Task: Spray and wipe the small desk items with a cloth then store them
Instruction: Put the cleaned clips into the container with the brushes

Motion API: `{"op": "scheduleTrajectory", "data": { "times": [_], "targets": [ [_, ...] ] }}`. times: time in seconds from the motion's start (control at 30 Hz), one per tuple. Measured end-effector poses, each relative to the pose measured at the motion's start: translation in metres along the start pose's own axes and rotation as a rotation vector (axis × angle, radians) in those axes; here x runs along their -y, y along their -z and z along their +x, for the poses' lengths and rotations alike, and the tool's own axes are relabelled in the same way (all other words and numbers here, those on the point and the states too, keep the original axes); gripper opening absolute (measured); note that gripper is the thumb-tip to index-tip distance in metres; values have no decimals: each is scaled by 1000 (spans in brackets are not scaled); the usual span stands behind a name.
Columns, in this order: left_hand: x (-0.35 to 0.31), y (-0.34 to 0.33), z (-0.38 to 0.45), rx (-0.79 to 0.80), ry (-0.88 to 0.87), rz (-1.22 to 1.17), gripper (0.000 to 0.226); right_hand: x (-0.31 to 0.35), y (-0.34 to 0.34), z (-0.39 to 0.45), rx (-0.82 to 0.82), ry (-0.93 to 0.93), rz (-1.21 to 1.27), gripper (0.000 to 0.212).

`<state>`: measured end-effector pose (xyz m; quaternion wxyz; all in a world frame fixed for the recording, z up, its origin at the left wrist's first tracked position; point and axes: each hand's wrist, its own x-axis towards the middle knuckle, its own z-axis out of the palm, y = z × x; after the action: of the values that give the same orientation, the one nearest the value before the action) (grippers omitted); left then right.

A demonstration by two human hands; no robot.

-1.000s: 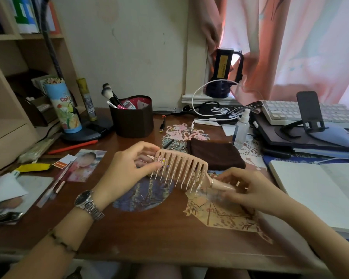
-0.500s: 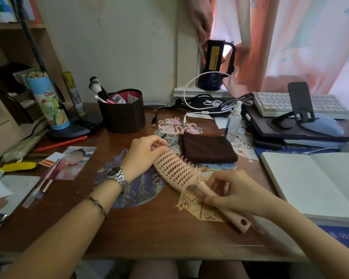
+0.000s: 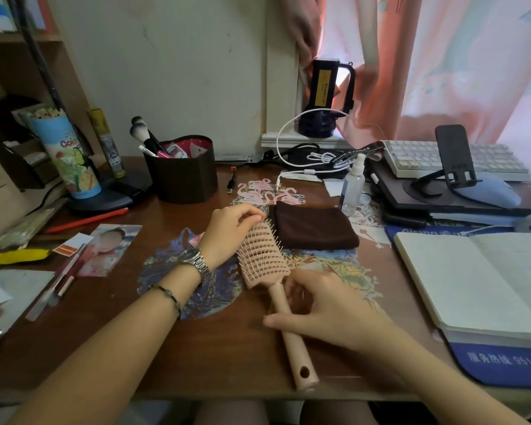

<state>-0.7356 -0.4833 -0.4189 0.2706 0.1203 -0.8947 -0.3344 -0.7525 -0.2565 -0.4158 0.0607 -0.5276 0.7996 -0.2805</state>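
Note:
A pink hairbrush (image 3: pixel 262 256) lies on the wooden desk (image 3: pixel 111 348), bristles up, its handle pointing toward me. My left hand (image 3: pixel 230 231) touches the brush's far tip with curled fingers. My right hand (image 3: pixel 322 308) holds the handle between thumb and fingers, just below the head. A folded dark brown cloth (image 3: pixel 314 230) lies just beyond the brush. A small clear spray bottle (image 3: pixel 353 185) stands upright behind the cloth.
A brown holder (image 3: pixel 181 176) with makeup brushes stands at the back. At left are a colour-pencil tube (image 3: pixel 66 154), a red pencil (image 3: pixel 86 220), a photo (image 3: pixel 108 250) and pens. On the right lie an open notebook (image 3: pixel 478 277), a keyboard (image 3: pixel 436 159) and a phone stand (image 3: pixel 452 157).
The brush went from held up, bristles hanging down, to lying on the desk with bristles up and its handle swung toward me. My right hand slid along the handle.

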Motion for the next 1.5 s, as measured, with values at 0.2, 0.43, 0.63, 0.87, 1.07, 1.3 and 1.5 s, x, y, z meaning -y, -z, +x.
{"op": "scheduleTrajectory", "data": {
  "times": [0.2, 0.43, 0.63, 0.87, 1.07, 1.3, 1.5],
  "targets": [
    [-12, 15, -11, -118, -11, 197, 14, -17, 17, 2, 33, -27, -46, 41],
    [-65, 32, -75, -10, 155, 349, 37, -42, 44, -4, -20, -105, -293, 18],
    [-90, 7, -126, 134, 308, 368, 59, -42, 40, -5, -14, -103, -307, 17],
    [-83, 15, -135, 96, 332, 301, 42, -41, 33, -6, -18, -99, -315, 20],
    [-62, 33, -143, 6, 362, 204, 27, -36, 28, 0, 0, -96, -403, 25],
    [-46, 40, -146, -47, 239, 373, 17, -25, 21, 11, 18, -55, -445, 28],
    [-39, 67, -149, -120, 223, 356, 18, -20, 17, 22, 27, -34, -423, 26]
  ]
}}
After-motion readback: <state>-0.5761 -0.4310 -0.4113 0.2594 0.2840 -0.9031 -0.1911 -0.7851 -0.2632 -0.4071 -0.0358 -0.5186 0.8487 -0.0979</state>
